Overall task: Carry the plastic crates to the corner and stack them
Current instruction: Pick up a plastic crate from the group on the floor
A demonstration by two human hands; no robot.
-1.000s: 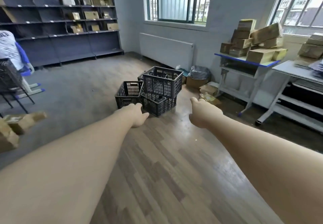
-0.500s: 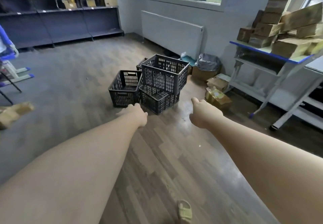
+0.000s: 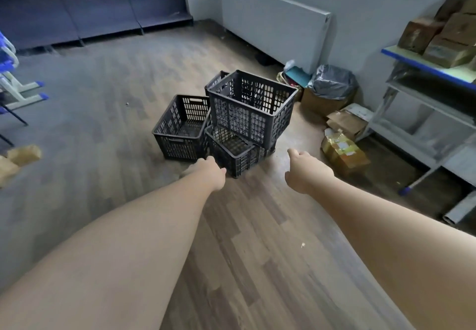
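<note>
Four crates [image 3: 251,109], two empty hands [image 3: 210,174].

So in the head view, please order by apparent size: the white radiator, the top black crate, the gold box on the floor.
Largest to smallest, as they look:
1. white radiator
2. top black crate
3. gold box
The radiator stands farther from the camera, so its true lead is probably greater.
</note>
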